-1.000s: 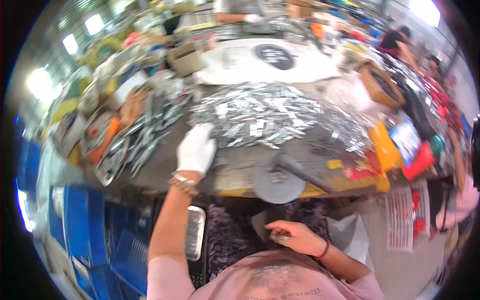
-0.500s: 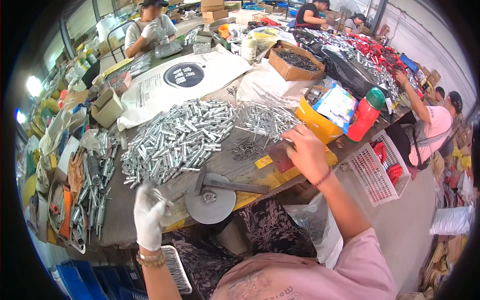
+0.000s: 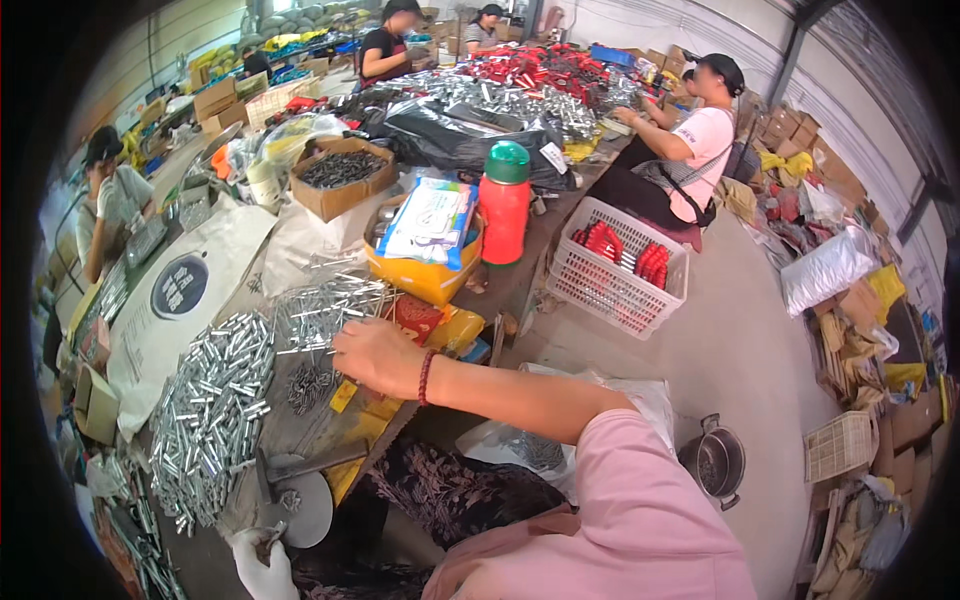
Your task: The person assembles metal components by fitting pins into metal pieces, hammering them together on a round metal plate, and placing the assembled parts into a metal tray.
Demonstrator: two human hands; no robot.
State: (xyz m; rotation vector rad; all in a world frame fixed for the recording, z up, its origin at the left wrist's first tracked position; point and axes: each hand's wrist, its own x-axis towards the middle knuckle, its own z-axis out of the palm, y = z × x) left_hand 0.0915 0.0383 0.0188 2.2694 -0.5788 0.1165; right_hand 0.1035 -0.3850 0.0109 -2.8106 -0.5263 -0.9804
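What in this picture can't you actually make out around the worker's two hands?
- Head view: the right hand shows only its back, so its fingertips and anything they pinch are hidden.
- The gloved left hand sits at the lower edge, partly cut off; the small metal piece in it is too small to identify.
- The dark small parts beside the right hand are too tiny to tell apart.
- The hammer lies across the round metal disc, covering part of it.

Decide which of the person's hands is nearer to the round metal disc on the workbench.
Left. The gloved left hand sits just below the round metal disc, near its edge. The bare right hand is farther up the bench, over the small dark screws.
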